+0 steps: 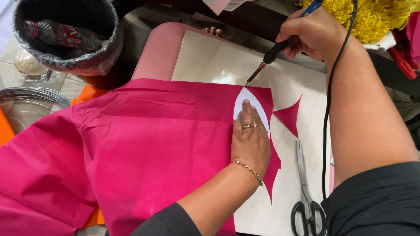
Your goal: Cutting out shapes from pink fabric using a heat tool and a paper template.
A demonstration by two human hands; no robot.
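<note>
The fingers (247, 114) of the left hand (250, 140) are laid flat and close together on a white oval template (258, 109), which is pressed onto the pink fabric (144, 144) spread over the left part of the wooden board (210, 57). A triangular fabric offcut (289, 116) is seen just beside it, and scissors (306, 192) lie near the board's right edge. Toward the far right corner, the right hand (313, 32) is closed around a corded hot-cutting tool (273, 52), its tip held above the board.
</note>
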